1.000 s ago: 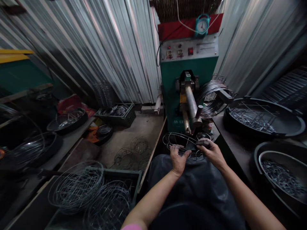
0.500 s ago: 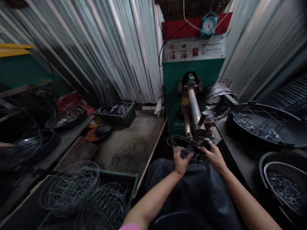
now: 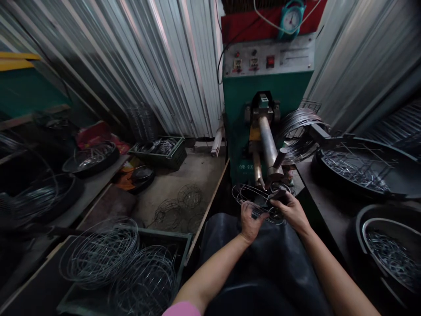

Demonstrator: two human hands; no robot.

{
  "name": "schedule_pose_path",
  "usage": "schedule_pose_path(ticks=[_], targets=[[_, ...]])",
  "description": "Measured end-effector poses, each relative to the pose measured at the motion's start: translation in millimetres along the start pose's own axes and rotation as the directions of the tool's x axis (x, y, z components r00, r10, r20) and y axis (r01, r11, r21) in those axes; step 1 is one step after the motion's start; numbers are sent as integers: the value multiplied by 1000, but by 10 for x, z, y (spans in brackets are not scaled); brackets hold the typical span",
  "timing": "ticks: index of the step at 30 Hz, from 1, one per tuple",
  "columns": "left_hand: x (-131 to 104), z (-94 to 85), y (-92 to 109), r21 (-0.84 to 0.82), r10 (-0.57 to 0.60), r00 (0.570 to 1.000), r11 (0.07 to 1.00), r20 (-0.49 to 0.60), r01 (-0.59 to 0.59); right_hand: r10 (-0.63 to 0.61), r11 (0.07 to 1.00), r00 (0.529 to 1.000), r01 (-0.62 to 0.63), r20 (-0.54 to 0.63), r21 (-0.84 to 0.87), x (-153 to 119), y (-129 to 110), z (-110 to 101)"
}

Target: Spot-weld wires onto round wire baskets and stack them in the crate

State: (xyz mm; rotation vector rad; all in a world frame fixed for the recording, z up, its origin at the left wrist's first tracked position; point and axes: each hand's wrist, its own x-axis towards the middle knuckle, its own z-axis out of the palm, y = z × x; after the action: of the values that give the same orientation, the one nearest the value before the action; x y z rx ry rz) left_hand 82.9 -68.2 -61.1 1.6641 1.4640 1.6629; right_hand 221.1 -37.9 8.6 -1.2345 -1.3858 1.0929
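A round wire frame point(image 3: 251, 193) is held tilted just below the electrode end of a green welding machine point(image 3: 241, 101). My left hand point(image 3: 251, 223) grips its near left side, thumb stretched toward the right. At the right side my right hand point(image 3: 291, 213) is closed, pinching a small dark piece point(image 3: 279, 194) against the wire work. A small wire ring point(image 3: 279, 188) shows beside that piece, under the thick metal arm point(image 3: 269, 142). The fingertips of both hands are partly hidden by wire and shadow.
At the lower left, wire racks point(image 3: 105, 254) are heaped on a green crate point(image 3: 184, 237). On the right stand a wide black pan point(image 3: 394, 175) of short wire pieces and a black tub point(image 3: 360, 228) of small rings. A wire coil point(image 3: 301, 127) hangs beside the machine.
The view has tipped slightly downward, so the machine sits higher. The wire frame has tilted a little, while both hands keep their holds.
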Motion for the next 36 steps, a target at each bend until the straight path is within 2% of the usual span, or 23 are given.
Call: schedule_pose_path(ticks=[5,8,11,13,17,21,29,36], targets=[[-75,-45,58,17,-9,1000,1000,-25,10,-77,996,997,78,24,-46,-136,-12,-45],[-72,-48,59,27,-9,999,1000,-36,10,-73,997,996,73,47,-5,-193,13,-79],[-55,-45,58,38,-4,999,999,-39,6,-73,995,997,75,35,-60,-203,44,-99],[-49,-44,63,40,-2,999,999,-40,4,-85,993,996,86,10,-82,-183,59,-92],[-40,-45,72,33,-27,999,999,-47,29,-124,992,992,124,-26,-21,-106,63,-38],[1,-43,38,2,-26,998,1000,-52,26,-151,988,988,151,-7,-34,-33,39,-9],[174,4,-20,-40,13,1000,999,-27,-14,-206,966,978,205,10,-156,94,2,-92],[233,33,-17,-11,-4,999,1000,-34,4,-199,973,980,197,-1,-124,205,19,-100]])
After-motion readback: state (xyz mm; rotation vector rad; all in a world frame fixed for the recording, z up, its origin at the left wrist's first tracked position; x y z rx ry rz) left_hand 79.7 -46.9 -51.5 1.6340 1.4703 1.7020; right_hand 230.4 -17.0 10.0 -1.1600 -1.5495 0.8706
